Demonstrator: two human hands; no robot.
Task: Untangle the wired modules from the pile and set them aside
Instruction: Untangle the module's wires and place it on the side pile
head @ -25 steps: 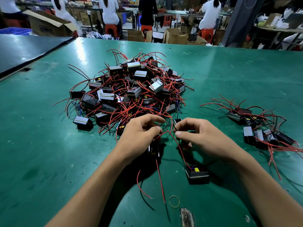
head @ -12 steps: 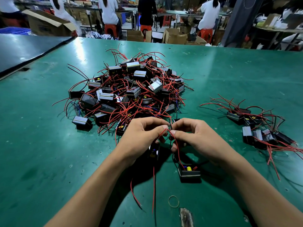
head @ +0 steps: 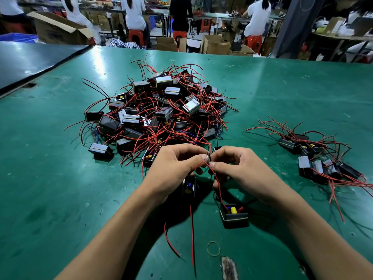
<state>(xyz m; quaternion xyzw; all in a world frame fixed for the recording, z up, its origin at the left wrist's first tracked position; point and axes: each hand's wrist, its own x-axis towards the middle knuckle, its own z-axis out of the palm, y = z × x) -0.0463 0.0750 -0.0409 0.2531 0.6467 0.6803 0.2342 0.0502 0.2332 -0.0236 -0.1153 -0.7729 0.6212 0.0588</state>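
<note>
Head view: over the last second the left hand (head: 173, 168) and right hand (head: 242, 170) have drawn together. Their fingertips now meet, both pinching the red wire (head: 217, 180) just before the pile (head: 157, 116). Likely picking a tangle; separation not yet done. The held module (head: 189, 185) is tucked under the left palm. The loose module (head: 234, 216), a black open-topped case with a yellow part inside, lies on the table (head: 50, 178). The set-aside group (head: 314, 156) is well right.

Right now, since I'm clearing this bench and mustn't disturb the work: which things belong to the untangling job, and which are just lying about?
Job: tangled pile; set-aside group at right; half-hidden module under the left hand; loose module by the right hand; red wire both hands pinch.
Lying about: rubber band; cardboard boxes beyond the table.
</note>
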